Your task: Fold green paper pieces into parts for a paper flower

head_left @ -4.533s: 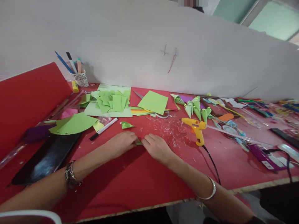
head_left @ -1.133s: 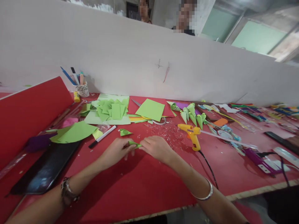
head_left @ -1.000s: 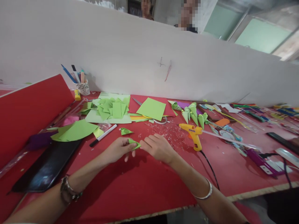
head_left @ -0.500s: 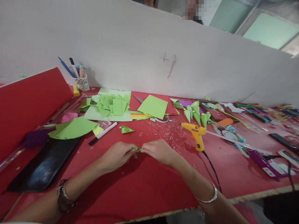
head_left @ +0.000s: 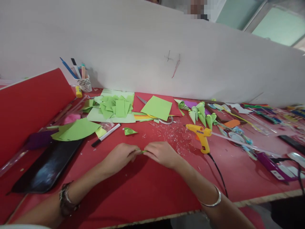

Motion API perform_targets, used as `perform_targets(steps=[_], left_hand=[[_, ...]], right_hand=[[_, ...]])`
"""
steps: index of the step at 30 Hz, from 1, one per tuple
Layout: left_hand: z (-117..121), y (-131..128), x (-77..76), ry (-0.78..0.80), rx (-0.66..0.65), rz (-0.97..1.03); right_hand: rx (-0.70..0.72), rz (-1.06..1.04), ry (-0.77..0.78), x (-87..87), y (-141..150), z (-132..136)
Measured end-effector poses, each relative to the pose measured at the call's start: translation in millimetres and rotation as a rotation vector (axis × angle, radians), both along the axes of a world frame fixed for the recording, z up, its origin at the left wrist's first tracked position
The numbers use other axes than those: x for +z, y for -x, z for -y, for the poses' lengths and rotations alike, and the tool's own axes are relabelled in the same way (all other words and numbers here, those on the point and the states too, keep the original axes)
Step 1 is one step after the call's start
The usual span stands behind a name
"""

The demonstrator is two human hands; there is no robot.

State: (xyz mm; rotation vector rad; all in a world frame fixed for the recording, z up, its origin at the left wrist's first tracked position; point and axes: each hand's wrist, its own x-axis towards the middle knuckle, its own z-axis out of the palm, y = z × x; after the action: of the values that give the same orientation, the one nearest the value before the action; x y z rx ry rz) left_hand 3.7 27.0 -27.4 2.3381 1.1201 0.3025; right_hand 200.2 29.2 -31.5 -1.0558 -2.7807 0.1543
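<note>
My left hand (head_left: 120, 156) and my right hand (head_left: 161, 153) meet fingertip to fingertip low over the red table (head_left: 147, 194). Both pinch a small folded piece of green paper (head_left: 142, 151), of which only a sliver shows between the fingers. A second small folded green piece (head_left: 129, 131) lies just beyond my left hand. A yellow glue gun (head_left: 201, 137) stands to the right of my right hand, its black cord running to the table's front edge.
A heap of green paper pieces (head_left: 116, 106) and a green square sheet (head_left: 157, 107) lie at the back. Several green paper cones (head_left: 201, 114) sit by the glue gun. A black tablet (head_left: 45, 167), a marker (head_left: 106, 135), a pen cup (head_left: 84, 83) and a white partition (head_left: 152, 51) surround the spot.
The green piece was lifted and showed more a second ago; now both hands have lowered it toward the table and closed round it, so little of it shows.
</note>
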Motion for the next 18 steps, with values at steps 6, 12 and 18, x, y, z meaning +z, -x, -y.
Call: perform_targets(steps=[6, 12, 18], left_hand=[[-1.6, 2.5, 2.4, 0.428, 0.074, 0.227], [1.9, -0.7, 2.5, 0.154, 0.018, 0.062], [2.1, -2.7, -4.6, -0.374, -0.178, -0.234]], right_hand=[[0.103, 0.079, -0.343, -2.0, 3.0, 2.3], [0.061, 0.110, -0.205, -6.0, 2.7, 3.7], [0.004, 0.035, 0.126, -2.5, 0.6, 2.4]])
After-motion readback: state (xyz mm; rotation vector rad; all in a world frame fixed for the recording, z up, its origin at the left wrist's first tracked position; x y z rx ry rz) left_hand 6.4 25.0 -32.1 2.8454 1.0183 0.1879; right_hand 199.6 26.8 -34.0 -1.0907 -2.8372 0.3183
